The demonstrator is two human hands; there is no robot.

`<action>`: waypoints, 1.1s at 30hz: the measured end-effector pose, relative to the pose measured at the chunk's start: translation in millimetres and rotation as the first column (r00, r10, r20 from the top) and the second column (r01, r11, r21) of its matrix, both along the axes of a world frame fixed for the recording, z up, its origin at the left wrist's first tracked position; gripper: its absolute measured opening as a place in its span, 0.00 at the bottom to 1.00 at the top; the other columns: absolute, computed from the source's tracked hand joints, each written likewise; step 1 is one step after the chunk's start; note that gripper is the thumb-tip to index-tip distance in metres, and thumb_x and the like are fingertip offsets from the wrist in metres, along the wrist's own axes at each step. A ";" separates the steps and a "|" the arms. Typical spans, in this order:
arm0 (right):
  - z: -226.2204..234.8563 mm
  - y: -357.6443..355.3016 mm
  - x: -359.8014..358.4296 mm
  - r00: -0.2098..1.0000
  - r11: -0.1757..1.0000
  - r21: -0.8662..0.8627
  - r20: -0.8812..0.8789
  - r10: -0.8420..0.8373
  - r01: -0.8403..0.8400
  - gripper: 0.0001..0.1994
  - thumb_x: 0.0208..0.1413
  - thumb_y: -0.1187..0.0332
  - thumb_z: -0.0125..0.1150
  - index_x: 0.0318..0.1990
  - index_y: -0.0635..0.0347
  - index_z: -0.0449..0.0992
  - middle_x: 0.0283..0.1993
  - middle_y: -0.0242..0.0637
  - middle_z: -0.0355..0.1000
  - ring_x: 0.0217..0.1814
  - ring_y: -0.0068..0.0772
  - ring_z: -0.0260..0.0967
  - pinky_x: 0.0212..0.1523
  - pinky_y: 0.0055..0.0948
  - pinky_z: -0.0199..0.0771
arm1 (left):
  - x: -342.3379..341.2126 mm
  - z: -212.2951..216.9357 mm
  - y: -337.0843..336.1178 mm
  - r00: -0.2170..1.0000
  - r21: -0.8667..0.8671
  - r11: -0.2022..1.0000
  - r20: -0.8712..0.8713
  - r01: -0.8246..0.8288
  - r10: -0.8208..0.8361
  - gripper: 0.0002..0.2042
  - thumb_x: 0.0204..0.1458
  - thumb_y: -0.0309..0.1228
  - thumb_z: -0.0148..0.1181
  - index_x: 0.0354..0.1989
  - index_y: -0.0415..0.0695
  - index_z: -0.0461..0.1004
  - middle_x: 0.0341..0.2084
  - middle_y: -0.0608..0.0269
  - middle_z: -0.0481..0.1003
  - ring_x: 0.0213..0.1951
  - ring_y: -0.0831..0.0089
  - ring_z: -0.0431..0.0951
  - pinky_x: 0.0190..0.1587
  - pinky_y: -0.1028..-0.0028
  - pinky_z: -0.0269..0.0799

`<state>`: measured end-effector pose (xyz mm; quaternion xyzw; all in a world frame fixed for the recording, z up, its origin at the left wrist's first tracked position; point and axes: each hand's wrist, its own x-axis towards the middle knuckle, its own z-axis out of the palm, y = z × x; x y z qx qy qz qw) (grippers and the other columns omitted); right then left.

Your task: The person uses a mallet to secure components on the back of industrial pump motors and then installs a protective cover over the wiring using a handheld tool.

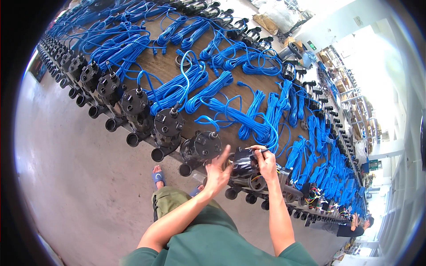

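Note:
In front of me a glossy black pump cover lies between my two hands, turned on its side over the near edge of the bench. My right hand is closed at its right side, with fingers pinched round the blue cable where it meets the cover. My left hand is at the cover's left side, fingers apart and slightly blurred; whether they touch it I cannot tell. Just left stands a pump with a round black lid, a blue cable rising from its top.
Pumps line the bench's near edge to the left. Coiled blue cables cover much of the brown bench top. Open units with coloured wires stand to the right. A co-worker is at the far right.

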<state>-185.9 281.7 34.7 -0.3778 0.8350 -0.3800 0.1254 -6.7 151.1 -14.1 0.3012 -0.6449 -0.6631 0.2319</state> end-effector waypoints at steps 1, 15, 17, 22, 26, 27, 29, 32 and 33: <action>25.1 -13.5 13.6 0.999 1.000 0.025 0.053 0.012 -0.013 0.13 0.71 0.66 0.58 0.50 0.67 0.81 0.39 0.35 0.82 0.38 0.21 0.76 0.42 0.24 0.76 | -2.4 -1.7 2.4 0.992 0.086 0.991 -0.068 -0.103 0.109 0.31 0.54 0.28 0.67 0.70 0.54 0.72 0.43 0.54 0.82 0.46 0.57 0.83 0.59 0.57 0.71; 36.4 -31.3 41.3 0.985 0.996 0.025 -0.150 0.086 -0.083 0.12 0.69 0.64 0.62 0.48 0.64 0.82 0.38 0.44 0.82 0.38 0.41 0.82 0.43 0.32 0.79 | 28.2 -46.3 -25.5 0.906 -0.180 0.901 -0.085 0.395 -0.414 0.59 0.40 0.31 0.79 0.80 0.41 0.45 0.73 0.41 0.57 0.72 0.49 0.64 0.74 0.56 0.59; 38.8 -32.1 48.2 0.965 0.997 0.063 -0.255 0.063 -0.049 0.11 0.65 0.64 0.65 0.47 0.63 0.82 0.39 0.47 0.83 0.40 0.48 0.82 0.42 0.38 0.80 | 15.6 -43.2 -20.0 0.938 -0.272 0.903 -0.003 0.333 -0.347 0.59 0.33 0.32 0.84 0.77 0.39 0.52 0.68 0.40 0.63 0.67 0.47 0.68 0.72 0.56 0.62; 38.4 -35.6 64.2 0.941 0.998 0.064 -0.337 0.007 0.016 0.11 0.61 0.64 0.69 0.46 0.60 0.82 0.37 0.46 0.82 0.38 0.53 0.81 0.39 0.43 0.80 | 0.0 -31.4 -17.0 0.942 -0.191 0.938 -0.120 0.289 -0.314 0.53 0.29 0.32 0.85 0.68 0.36 0.61 0.57 0.44 0.72 0.59 0.49 0.75 0.63 0.57 0.71; 29.8 -32.4 45.3 0.923 0.988 -0.023 -0.361 0.133 -0.151 0.13 0.59 0.61 0.70 0.45 0.61 0.81 0.36 0.46 0.81 0.36 0.54 0.79 0.39 0.46 0.78 | -4.2 -51.2 -1.2 0.974 -0.236 0.954 -0.092 0.183 -0.209 0.51 0.30 0.30 0.84 0.66 0.33 0.61 0.54 0.45 0.74 0.55 0.54 0.77 0.60 0.61 0.73; 30.0 -30.1 41.6 0.928 0.987 0.020 -0.336 0.159 -0.162 0.14 0.59 0.61 0.71 0.46 0.60 0.81 0.37 0.45 0.82 0.37 0.53 0.79 0.39 0.45 0.78 | -3.1 -43.6 2.1 0.974 -0.165 0.967 -0.085 0.195 -0.210 0.50 0.30 0.30 0.84 0.66 0.33 0.60 0.54 0.45 0.74 0.54 0.55 0.77 0.60 0.62 0.73; 28.0 -27.9 37.5 0.927 0.982 0.035 -0.325 0.187 -0.186 0.15 0.58 0.59 0.72 0.46 0.58 0.81 0.36 0.44 0.81 0.37 0.53 0.78 0.37 0.45 0.77 | -0.4 -39.8 2.1 0.971 -0.136 0.967 -0.071 0.216 -0.227 0.48 0.32 0.30 0.84 0.65 0.34 0.61 0.52 0.46 0.75 0.53 0.57 0.78 0.58 0.63 0.74; 23.3 -27.3 32.2 0.908 0.974 0.034 -0.357 0.220 -0.223 0.15 0.58 0.58 0.72 0.46 0.57 0.80 0.34 0.43 0.80 0.35 0.50 0.78 0.36 0.45 0.76 | -6.0 -41.6 -1.9 0.964 -0.238 0.944 -0.083 0.228 -0.254 0.44 0.36 0.29 0.83 0.63 0.37 0.62 0.49 0.50 0.77 0.49 0.60 0.80 0.56 0.63 0.76; 25.4 -27.5 33.6 0.904 0.972 0.043 -0.361 0.230 -0.230 0.14 0.58 0.58 0.71 0.45 0.58 0.81 0.34 0.42 0.80 0.34 0.50 0.77 0.36 0.45 0.76 | -6.4 -42.4 -1.4 0.970 -0.315 0.928 -0.072 0.200 -0.234 0.42 0.37 0.29 0.83 0.62 0.38 0.63 0.48 0.52 0.79 0.48 0.63 0.81 0.54 0.64 0.77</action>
